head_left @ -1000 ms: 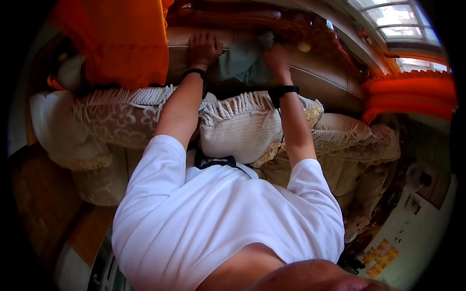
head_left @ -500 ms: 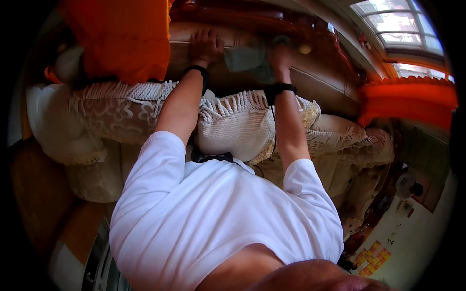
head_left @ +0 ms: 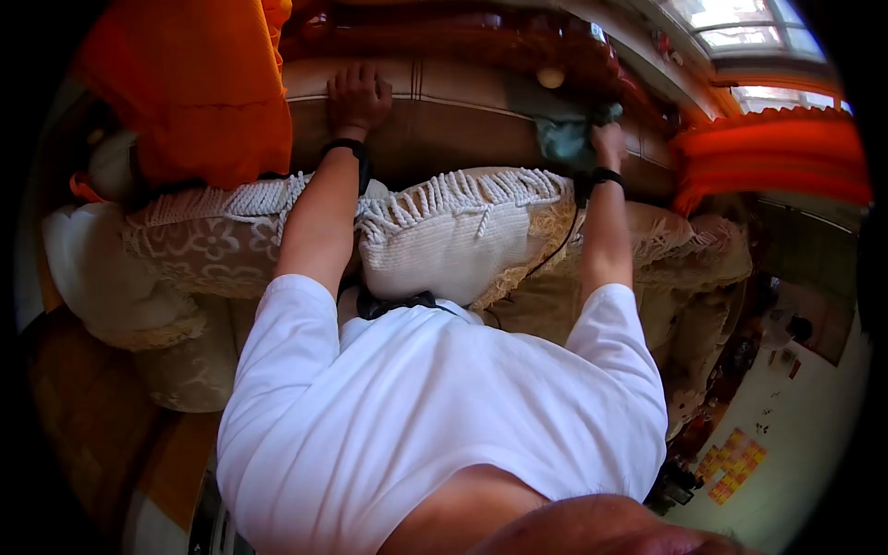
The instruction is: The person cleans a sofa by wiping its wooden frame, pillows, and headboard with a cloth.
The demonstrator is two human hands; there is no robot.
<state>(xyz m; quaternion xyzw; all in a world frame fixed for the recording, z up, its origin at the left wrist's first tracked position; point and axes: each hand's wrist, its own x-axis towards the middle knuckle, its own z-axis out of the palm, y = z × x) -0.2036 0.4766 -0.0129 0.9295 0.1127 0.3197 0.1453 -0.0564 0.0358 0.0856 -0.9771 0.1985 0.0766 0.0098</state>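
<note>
The right hand (head_left: 608,141) has moved toward two o'clock, clutching the green cloth (head_left: 564,141), while the left hand (head_left: 360,98) lies spread on the backrest (head_left: 453,118) at eleven.

Leather sofa backrest (head_left: 462,125), brown, runs crosswise under a glossy dark-red wooden rail (head_left: 416,35). Left hand (head_left: 359,97) palm down on the backrest's upper part, toward its left end, just beside a hanging orange cloth (head_left: 199,102). Right hand (head_left: 608,141) closed round a grey-green rag (head_left: 564,141) near the backrest's right end; rag bunched above the fist, spread leftward over leather. Black bands on both wrists. Nearer the body: cream fringed cover (head_left: 444,236), tassels along its far edge. Second orange cloth (head_left: 772,162) farther right, below the window (head_left: 758,37).
</note>
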